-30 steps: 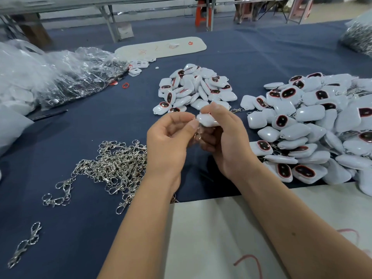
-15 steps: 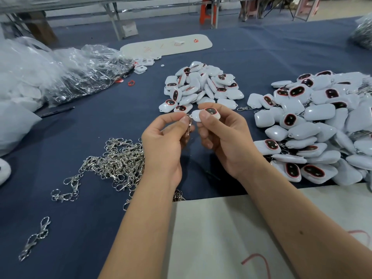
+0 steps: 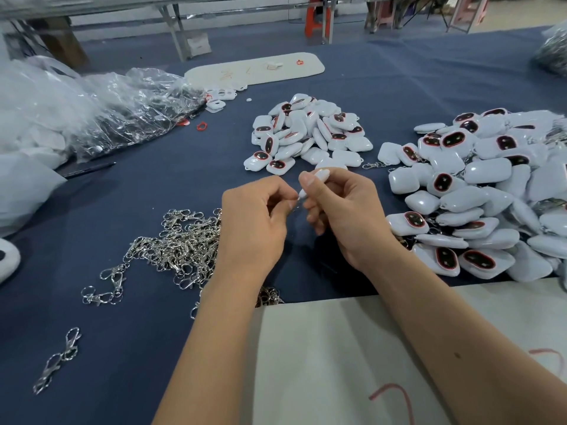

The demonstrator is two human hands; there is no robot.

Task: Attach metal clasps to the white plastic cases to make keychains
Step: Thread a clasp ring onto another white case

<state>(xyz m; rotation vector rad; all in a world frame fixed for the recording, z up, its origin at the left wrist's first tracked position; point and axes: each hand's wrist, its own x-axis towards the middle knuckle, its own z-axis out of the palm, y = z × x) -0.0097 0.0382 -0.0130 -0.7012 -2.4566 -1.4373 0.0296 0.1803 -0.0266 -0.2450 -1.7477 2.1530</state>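
We see both hands raised just above the bench (image 3: 399, 72), which is covered in dark blue cloth, and brought close together at the middle of the view. The right hand (image 3: 346, 216) has its grip closed on a white plastic case (image 3: 319, 173), pinched edge-on between thumb and fingers so that only a narrow white strip shows above the thumb and a small bit below it. The left hand (image 3: 254, 228) curls toward it, thumb and forefinger pressed together right at the lower end of the case; something small and shiny seems to sit between them, but we cannot tell for certain whether it is a metal clasp, nor whether it is joined to the case. To the left of the left wrist lies a tangled heap of metal clasps (image 3: 181, 243) on the cloth, with a few loose ones (image 3: 58, 360) farther out toward the near left corner. Beyond the hands sits a smaller pile of white cases (image 3: 306, 133), many showing a dark oval window with a red rim. On the right spreads a larger pile of cases (image 3: 478, 191), and clasps peek out between some of them. Crumpled clear plastic bags (image 3: 116, 108) lie at the far left. A pale sheet (image 3: 337, 363) with red marks covers the near edge of the bench under the right forearm.
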